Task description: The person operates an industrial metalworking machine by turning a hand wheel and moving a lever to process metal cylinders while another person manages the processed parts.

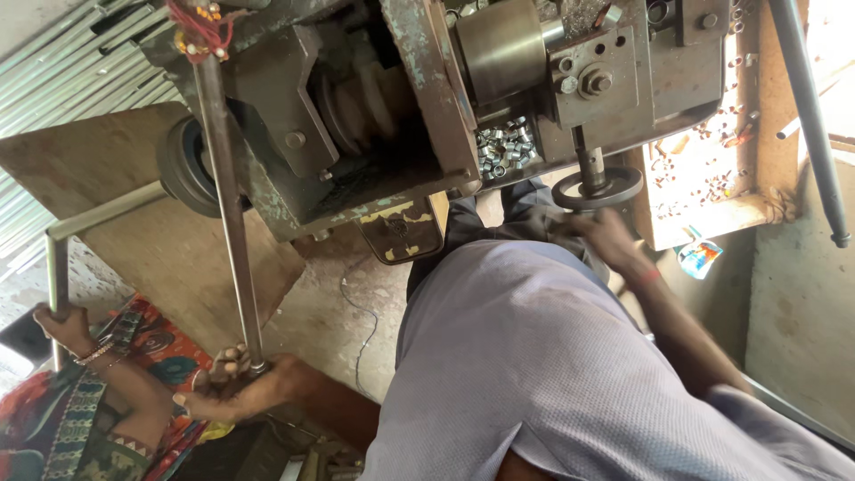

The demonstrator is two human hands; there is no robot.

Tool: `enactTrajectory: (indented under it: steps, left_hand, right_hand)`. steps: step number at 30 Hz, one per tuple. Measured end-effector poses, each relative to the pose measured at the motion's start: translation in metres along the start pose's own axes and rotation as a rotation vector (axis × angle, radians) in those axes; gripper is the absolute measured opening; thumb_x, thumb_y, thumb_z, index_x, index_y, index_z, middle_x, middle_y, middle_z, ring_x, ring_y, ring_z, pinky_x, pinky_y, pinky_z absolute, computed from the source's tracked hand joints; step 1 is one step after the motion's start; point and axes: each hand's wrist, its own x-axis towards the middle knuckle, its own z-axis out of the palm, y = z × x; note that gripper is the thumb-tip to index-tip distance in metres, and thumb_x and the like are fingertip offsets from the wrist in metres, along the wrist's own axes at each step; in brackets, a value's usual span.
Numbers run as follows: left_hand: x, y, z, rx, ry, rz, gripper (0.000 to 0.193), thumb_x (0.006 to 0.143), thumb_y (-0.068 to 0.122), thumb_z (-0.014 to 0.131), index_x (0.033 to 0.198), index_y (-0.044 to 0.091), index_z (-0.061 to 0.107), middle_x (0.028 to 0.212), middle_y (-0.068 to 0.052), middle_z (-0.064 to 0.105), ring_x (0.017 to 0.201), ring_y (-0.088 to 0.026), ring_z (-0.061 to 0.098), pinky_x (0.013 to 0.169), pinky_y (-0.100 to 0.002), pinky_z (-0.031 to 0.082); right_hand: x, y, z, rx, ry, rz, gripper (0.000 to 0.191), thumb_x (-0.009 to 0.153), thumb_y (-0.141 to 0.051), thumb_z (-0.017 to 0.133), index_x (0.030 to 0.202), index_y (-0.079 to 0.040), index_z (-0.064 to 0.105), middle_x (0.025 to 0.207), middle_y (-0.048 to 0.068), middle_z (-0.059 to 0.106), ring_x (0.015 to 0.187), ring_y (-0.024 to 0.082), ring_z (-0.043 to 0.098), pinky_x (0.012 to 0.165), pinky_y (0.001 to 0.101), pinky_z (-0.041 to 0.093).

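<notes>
Looking down over our grey shirt, we had our left hand (233,385) wrapped around the lower end of a long steel bar (230,209), low in the left of the frame. The bar ran up and slightly left toward the old green machine (374,116) across the top. Our right hand (607,239) sat right of centre, just under the small handwheel (597,187). It was blurred, so we could not tell whether the fingers were closed on the wheel or only touching it.

A second person in a patterned garment stood at the lower left, one hand (61,325) gripping a bent pipe frame (76,236).

We judged the main risk to be the bar: held only at its bottom end, it could swing or slip and strike the person standing close beside it. A loose sleeve near the exposed pulley (356,107) could also catch if the machine turned.

As for containers, an open pocket in the machine body, centre top, held a heap of small shiny metal sleeves (504,148). To the upper right, a shallow wooden tray (712,218) held scattered small parts, some bright, some rusty.
</notes>
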Motion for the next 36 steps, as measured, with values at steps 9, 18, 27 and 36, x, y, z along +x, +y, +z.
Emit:
enactTrajectory:
  steps: [9,18,27,36]
  left_hand:
    - [0.003,-0.004,-0.003,0.004,0.069,0.008,0.05,0.096,0.048,0.067,0.089,0.0,0.057,0.071,-0.005,0.051,0.06,-0.017,0.058,0.055,-0.029,0.051]
    - [0.004,-0.01,-0.011,0.004,0.044,0.023,0.053,0.095,0.051,0.063,0.095,-0.001,0.059,0.079,-0.006,0.055,0.063,-0.016,0.059,0.056,-0.027,0.05]
    - [-0.008,0.005,-0.002,0.336,-0.218,0.456,0.063,0.103,0.056,0.058,0.122,-0.005,0.051,0.09,-0.005,0.051,0.067,-0.011,0.057,0.058,-0.021,0.05]
    - [-0.004,0.003,-0.002,-0.019,0.015,-0.038,0.048,0.097,0.047,0.069,0.09,0.001,0.056,0.063,-0.003,0.047,0.062,-0.017,0.059,0.058,-0.027,0.05]
  right_hand:
    - [0.0,0.003,0.011,-0.072,0.195,-0.275,0.034,0.097,-0.02,0.061,0.121,0.003,0.067,0.107,0.013,0.069,0.096,0.026,0.066,0.083,0.0398,0.054]
    - [-0.034,-0.031,0.024,0.385,0.663,0.19,0.083,0.111,-0.066,0.033,0.084,0.005,0.065,0.064,0.009,0.053,0.057,0.016,0.056,0.052,0.0328,0.052]
    - [-0.029,-0.023,0.018,0.343,0.761,0.238,0.089,0.109,-0.071,0.025,0.072,0.0,0.063,0.057,0.005,0.054,0.049,0.011,0.05,0.044,0.0304,0.038]
    - [-0.021,-0.019,0.004,0.388,0.797,0.242,0.085,0.108,-0.075,0.027,0.067,-0.004,0.052,0.058,0.003,0.053,0.048,0.01,0.052,0.04,0.0288,0.039]
